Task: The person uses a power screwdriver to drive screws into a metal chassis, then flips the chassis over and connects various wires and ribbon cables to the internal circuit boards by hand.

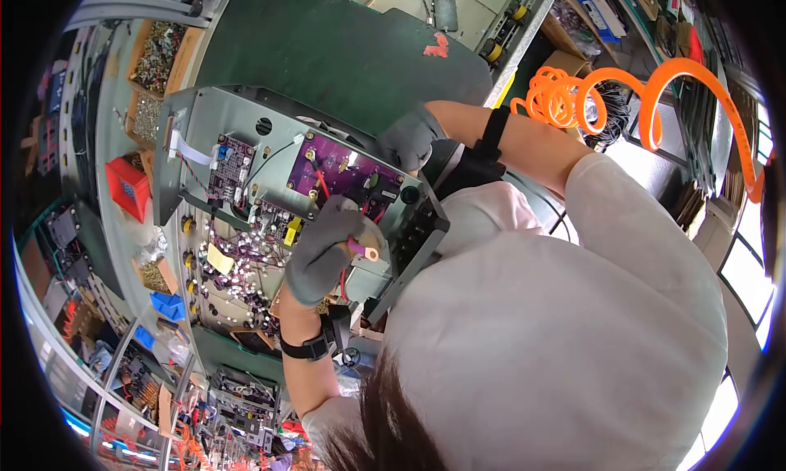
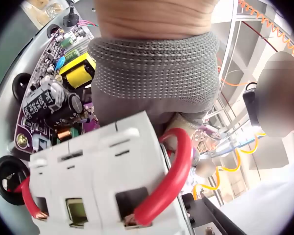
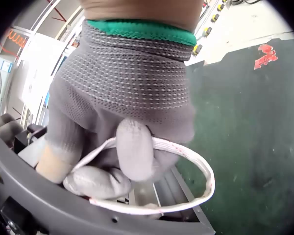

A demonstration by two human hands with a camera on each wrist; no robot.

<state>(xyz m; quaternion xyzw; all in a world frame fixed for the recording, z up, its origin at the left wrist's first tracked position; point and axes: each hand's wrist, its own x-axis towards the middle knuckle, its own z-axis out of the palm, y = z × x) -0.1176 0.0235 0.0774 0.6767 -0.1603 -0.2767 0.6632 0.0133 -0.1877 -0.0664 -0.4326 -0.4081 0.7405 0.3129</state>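
My left hand (image 1: 327,246), in a grey knit glove, pinches a ring terminal (image 1: 370,252) with a purple sleeve. Below that hand in the left wrist view is a white slotted block (image 2: 95,169), with thick red wires (image 2: 169,181) entering its openings. My right hand (image 3: 122,112), also gloved, curls its fingers round a looped white sleeve-like strip (image 3: 208,174) at the rim of a grey metal chassis (image 1: 278,135). Inside the chassis are a purple circuit board (image 1: 332,168) and a smaller board (image 1: 229,168) with a ribbon cable. The right fingertips are partly hidden in the head view.
A green mat (image 1: 327,53) covers the bench beyond the chassis. Populated circuit boards (image 1: 237,287) lie along its left side, near a red bin (image 1: 128,188) and wooden boxes of small hardware (image 1: 155,57). An orange coiled hose (image 1: 655,102) hangs at the right.
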